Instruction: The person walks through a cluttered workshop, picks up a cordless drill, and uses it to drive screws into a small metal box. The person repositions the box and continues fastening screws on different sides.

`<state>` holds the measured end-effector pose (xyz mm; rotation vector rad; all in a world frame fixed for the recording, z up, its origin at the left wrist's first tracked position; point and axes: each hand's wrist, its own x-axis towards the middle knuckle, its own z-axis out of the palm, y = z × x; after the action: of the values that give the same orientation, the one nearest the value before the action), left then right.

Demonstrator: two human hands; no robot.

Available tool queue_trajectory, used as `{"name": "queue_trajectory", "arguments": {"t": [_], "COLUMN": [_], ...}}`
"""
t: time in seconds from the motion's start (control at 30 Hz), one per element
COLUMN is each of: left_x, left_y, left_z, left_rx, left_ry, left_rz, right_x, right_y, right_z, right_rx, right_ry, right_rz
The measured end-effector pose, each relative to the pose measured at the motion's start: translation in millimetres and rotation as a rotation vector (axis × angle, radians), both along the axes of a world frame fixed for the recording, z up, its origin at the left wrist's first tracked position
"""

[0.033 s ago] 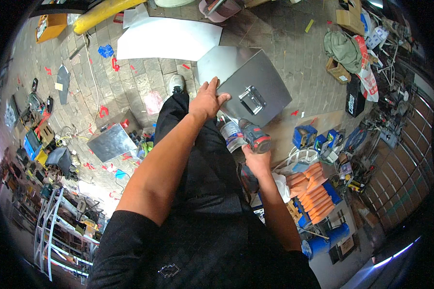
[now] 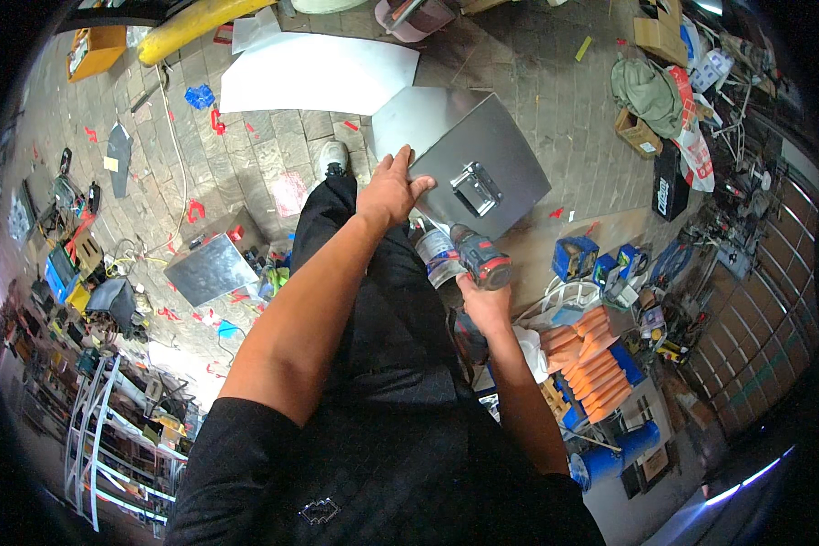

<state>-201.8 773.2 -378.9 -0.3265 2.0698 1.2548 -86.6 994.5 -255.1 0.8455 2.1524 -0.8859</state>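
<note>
A grey sheet-metal box (image 2: 514, 136) stands tilted in front of me, with a silver handle (image 2: 476, 191) fixed to its near face. Across the box's left edge lies my left hand (image 2: 389, 191), its fingers stretched out and the thumb spread against the near face. My right hand (image 2: 487, 305) is wrapped round the grip of a cordless drill (image 2: 482, 259), which points toward the box's lower edge. Its tip is hard to make out. Just left of the drill is a clear round tub (image 2: 439, 255) with a label, partly covered by it.
White sheet material (image 2: 318, 75) lies on the paved floor beyond the box. A smaller metal box (image 2: 211, 270) is at left. Orange discs (image 2: 599, 382) and blue boxes (image 2: 575, 257) stand at right. A yellow pole (image 2: 196, 29) lies at the far left. Red scraps are scattered about.
</note>
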Motion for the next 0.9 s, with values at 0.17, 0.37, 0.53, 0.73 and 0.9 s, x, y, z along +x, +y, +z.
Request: {"name": "queue_trajectory", "arguments": {"t": [0.17, 0.37, 0.53, 0.73, 0.9], "left_x": [1, 0, -3, -6, -4], "left_y": [1, 0, 0, 0, 2], "left_z": [0, 3, 8, 8, 5], "left_rx": [-0.032, -0.029, -0.027, -0.039, -0.045], "left_ry": [0.031, 0.026, -0.02, -0.049, -0.035], "left_rz": [-0.017, -0.01, -0.014, -0.068, -0.073], "right_x": [7, 7, 21, 27, 22], "right_y": [3, -1, 6, 19, 12], "right_z": [-10, -1, -4, 5, 1], "right_rx": [-0.108, -0.129, -0.146, -0.165, -0.054], "right_ry": [-0.104, -0.139, -0.003, -0.07, -0.1], "right_rz": [-0.25, -0.326, -0.259, -0.321, -0.163]}}
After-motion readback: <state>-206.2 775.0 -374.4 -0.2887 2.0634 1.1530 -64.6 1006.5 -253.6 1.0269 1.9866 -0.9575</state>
